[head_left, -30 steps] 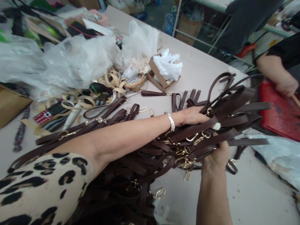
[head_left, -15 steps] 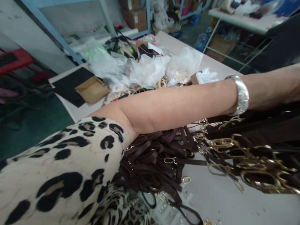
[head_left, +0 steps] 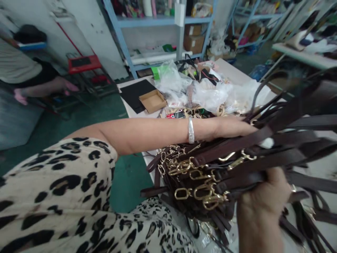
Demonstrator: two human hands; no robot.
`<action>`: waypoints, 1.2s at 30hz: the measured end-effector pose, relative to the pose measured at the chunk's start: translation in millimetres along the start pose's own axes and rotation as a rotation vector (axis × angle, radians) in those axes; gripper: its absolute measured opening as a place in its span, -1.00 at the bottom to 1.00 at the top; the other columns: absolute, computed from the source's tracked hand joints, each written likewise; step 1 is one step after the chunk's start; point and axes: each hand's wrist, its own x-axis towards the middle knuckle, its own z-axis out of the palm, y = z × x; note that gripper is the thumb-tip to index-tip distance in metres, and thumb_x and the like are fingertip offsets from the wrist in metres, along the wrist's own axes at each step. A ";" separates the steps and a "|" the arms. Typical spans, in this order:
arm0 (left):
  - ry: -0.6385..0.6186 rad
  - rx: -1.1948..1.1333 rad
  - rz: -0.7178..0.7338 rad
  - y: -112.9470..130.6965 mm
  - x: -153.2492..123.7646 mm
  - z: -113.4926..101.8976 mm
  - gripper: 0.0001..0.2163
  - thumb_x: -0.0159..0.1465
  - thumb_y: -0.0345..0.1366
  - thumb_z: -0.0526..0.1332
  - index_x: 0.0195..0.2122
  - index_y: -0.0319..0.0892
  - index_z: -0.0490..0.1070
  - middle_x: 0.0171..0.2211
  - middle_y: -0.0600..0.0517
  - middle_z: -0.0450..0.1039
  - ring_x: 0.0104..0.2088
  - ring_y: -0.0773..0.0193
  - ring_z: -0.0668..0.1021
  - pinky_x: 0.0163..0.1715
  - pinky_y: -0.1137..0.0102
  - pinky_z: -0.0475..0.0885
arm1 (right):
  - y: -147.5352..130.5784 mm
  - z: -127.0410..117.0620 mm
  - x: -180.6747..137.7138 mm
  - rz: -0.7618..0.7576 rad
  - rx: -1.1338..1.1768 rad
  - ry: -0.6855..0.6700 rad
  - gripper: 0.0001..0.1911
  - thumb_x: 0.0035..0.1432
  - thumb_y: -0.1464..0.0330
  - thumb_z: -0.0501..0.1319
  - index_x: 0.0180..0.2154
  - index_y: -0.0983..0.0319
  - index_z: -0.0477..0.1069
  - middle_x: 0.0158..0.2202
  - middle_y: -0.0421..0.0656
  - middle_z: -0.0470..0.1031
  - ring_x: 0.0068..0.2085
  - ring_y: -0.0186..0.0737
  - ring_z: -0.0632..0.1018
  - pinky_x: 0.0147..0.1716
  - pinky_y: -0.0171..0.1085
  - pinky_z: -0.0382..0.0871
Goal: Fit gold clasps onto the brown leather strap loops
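Brown straps: a thick bundle of dark brown straps (head_left: 279,162) stands out at the right, above the near side of the table (head_left: 228,70), spread between the two hands.
Left hand: it reaches across from the left and lies against the far side of the bundle (head_left: 231,126); straps cover its fingertips, so I cannot tell whether the fingers are clamped or merely resting.
Right hand: it comes up from the near side, clamped on the bundle with the thumb along its near face (head_left: 268,196); the other fingers are hidden beneath the straps.
Gold clasps: gold-coloured clasps (head_left: 210,202) crowd the left end of the bundle, several hanging to the near side.
Bracelet: a silver bracelet (head_left: 191,130) circles the left wrist.
White bit: a small white piece (head_left: 267,143) shows among the straps, just right of the left hand (what it is, I cannot tell).
Loose straps: more straps (head_left: 305,218) lie to the right of the right hand.
Far tabletop: clear plastic bags (head_left: 210,95) are heaped beyond the left forearm; a shallow cardboard box (head_left: 152,101) sits left of them, overlapping a black sheet (head_left: 135,91).
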 end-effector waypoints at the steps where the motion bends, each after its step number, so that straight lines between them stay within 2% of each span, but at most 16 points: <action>1: 0.006 0.068 0.002 -15.4 -8.1 -14.3 -0.70 0.02 -0.25 0.37 -0.20 -0.18 0.54 -0.30 -0.01 0.61 -0.39 0.22 0.60 -0.30 0.26 0.60 | 10.5 15.1 -7.9 0.022 0.030 0.021 -0.67 0.06 0.24 0.29 -0.13 0.23 0.50 -0.20 -0.15 0.56 -0.17 -0.07 0.60 -0.13 -0.08 0.58; 4: 0.089 0.316 -0.010 -66.4 -23.6 -55.0 -0.61 0.11 -0.16 0.28 -0.04 -0.20 0.50 -0.18 -0.05 0.62 -0.27 0.16 0.63 -0.17 0.24 0.59 | 52.1 46.5 -24.6 0.102 0.035 0.043 -0.61 -0.07 0.32 0.33 -0.14 0.26 0.47 -0.16 -0.16 0.57 -0.16 -0.12 0.60 -0.09 -0.13 0.56; 8: 0.209 0.495 -0.008 -124.3 -35.1 -93.7 -0.54 0.12 -0.24 0.23 0.07 -0.21 0.46 -0.01 -0.06 0.59 -0.01 0.03 0.58 0.06 0.20 0.48 | 106.0 58.4 -34.0 0.167 -0.025 -0.030 -0.44 -0.16 0.34 0.39 -0.04 0.27 0.42 -0.13 -0.13 0.58 -0.15 -0.11 0.61 -0.04 -0.08 0.54; 10: 0.255 0.591 -0.001 -141.8 -39.9 -105.1 -0.50 0.10 -0.26 0.23 0.11 -0.17 0.44 0.03 -0.04 0.56 0.07 -0.02 0.53 0.15 0.15 0.40 | 122.3 59.8 -35.7 0.186 -0.065 -0.078 -0.37 -0.13 0.31 0.39 0.04 0.24 0.39 -0.11 -0.13 0.58 -0.14 -0.11 0.61 -0.03 -0.06 0.54; 13: 0.347 0.739 0.010 -154.5 -47.3 -115.1 -0.45 0.14 -0.24 0.23 0.20 -0.14 0.36 0.13 -0.09 0.48 0.16 -0.10 0.46 0.24 0.05 0.28 | 132.6 62.2 -35.2 0.205 -0.134 -0.135 -0.24 -0.11 0.26 0.40 0.17 0.20 0.30 -0.09 -0.14 0.59 -0.13 -0.10 0.62 -0.04 -0.04 0.54; 16: 0.452 0.848 0.019 -157.4 -56.6 -120.7 -0.42 0.20 -0.16 0.24 0.25 -0.20 0.31 0.27 -0.20 0.30 0.28 -0.09 0.32 0.32 0.07 0.15 | 130.5 62.0 -34.0 0.231 -0.220 -0.147 0.01 -0.17 0.25 0.45 0.31 0.21 0.13 -0.04 -0.10 0.57 -0.06 -0.05 0.59 0.03 0.00 0.49; 19: 0.549 0.907 0.007 -157.7 -70.0 -125.6 -0.27 0.16 -0.06 0.33 0.31 -0.26 0.22 0.37 -0.25 0.10 0.36 -0.10 0.17 0.38 0.08 0.04 | 122.2 58.2 -33.9 0.244 -0.314 -0.137 0.17 -0.24 0.22 0.50 0.37 0.21 0.03 0.11 -0.05 0.48 0.11 -0.01 0.50 0.21 0.00 0.32; 21: 0.582 0.910 -0.004 -158.2 -81.8 -129.0 -0.23 0.14 -0.07 0.36 0.33 -0.24 0.19 0.37 -0.22 0.11 0.36 -0.09 0.18 0.38 0.08 0.05 | 115.5 55.4 -33.0 0.238 -0.377 -0.145 0.18 -0.25 0.18 0.52 0.37 0.19 0.05 0.16 -0.05 0.44 0.17 0.00 0.45 0.28 -0.01 0.21; 22: 0.593 0.897 -0.006 -158.6 -88.4 -130.5 -0.28 0.17 -0.10 0.34 0.33 -0.21 0.20 0.35 -0.19 0.17 0.34 -0.06 0.23 0.37 0.09 0.09 | 112.1 54.2 -32.1 0.234 -0.398 -0.158 0.17 -0.24 0.17 0.52 0.36 0.20 0.06 0.17 -0.05 0.43 0.18 -0.01 0.44 0.29 -0.02 0.20; 25: 0.640 0.823 -0.001 -161.6 -108.2 -133.6 -0.44 0.26 -0.24 0.20 0.31 -0.14 0.26 0.29 -0.10 0.32 0.27 0.05 0.38 0.32 0.12 0.24 | 102.1 50.3 -27.3 0.220 -0.402 -0.214 0.11 -0.19 0.13 0.49 0.35 0.23 0.08 0.14 -0.05 0.46 0.16 -0.03 0.47 0.24 -0.04 0.27; 28: 0.710 0.748 0.036 -168.6 -121.0 -135.3 -0.43 0.23 -0.39 0.10 0.31 -0.20 0.26 0.28 -0.08 0.35 0.25 0.12 0.41 0.30 0.16 0.28 | 92.6 41.4 -18.6 0.242 -0.352 -0.246 -0.01 -0.16 0.13 0.47 0.28 0.24 0.19 0.05 -0.05 0.53 0.07 -0.04 0.53 0.17 -0.04 0.37; 30: 0.777 0.727 0.077 -174.4 -123.5 -134.8 -0.41 0.20 -0.45 0.05 0.31 -0.24 0.25 0.30 -0.09 0.32 0.28 0.16 0.38 0.33 0.18 0.24 | 85.4 29.7 -11.3 0.232 -0.311 -0.229 -0.03 -0.16 0.14 0.48 0.26 0.23 0.20 0.08 -0.02 0.51 0.07 -0.02 0.54 0.17 -0.01 0.37; 31: 0.816 0.726 0.097 -177.4 -123.0 -133.7 -0.40 0.19 -0.47 0.04 0.30 -0.25 0.25 0.30 -0.09 0.31 0.30 0.17 0.35 0.36 0.18 0.20 | 81.5 21.8 -8.0 0.213 -0.296 -0.203 0.00 -0.17 0.16 0.48 0.28 0.22 0.17 0.15 0.01 0.45 0.12 -0.01 0.51 0.20 0.01 0.34; 34: 0.911 0.751 0.140 -186.5 -115.6 -127.0 -0.43 0.18 -0.48 0.03 0.26 -0.28 0.30 0.29 -0.13 0.31 0.31 0.13 0.33 0.39 0.12 0.12 | 70.6 -6.3 -6.7 0.136 -0.320 -0.136 0.16 -0.11 0.20 0.47 0.40 0.20 -0.09 0.40 0.10 0.07 0.32 0.05 0.31 0.28 0.07 0.20; 36: 0.938 0.772 0.157 -192.5 -106.9 -119.8 -0.46 0.18 -0.48 0.04 0.23 -0.29 0.33 0.27 -0.15 0.33 0.28 0.12 0.35 0.37 0.11 0.15 | 66.3 -23.1 -19.6 -0.051 -0.453 -0.127 0.09 0.03 0.23 0.41 0.42 0.20 -0.17 0.42 0.10 0.00 0.36 0.08 0.23 0.29 0.14 0.17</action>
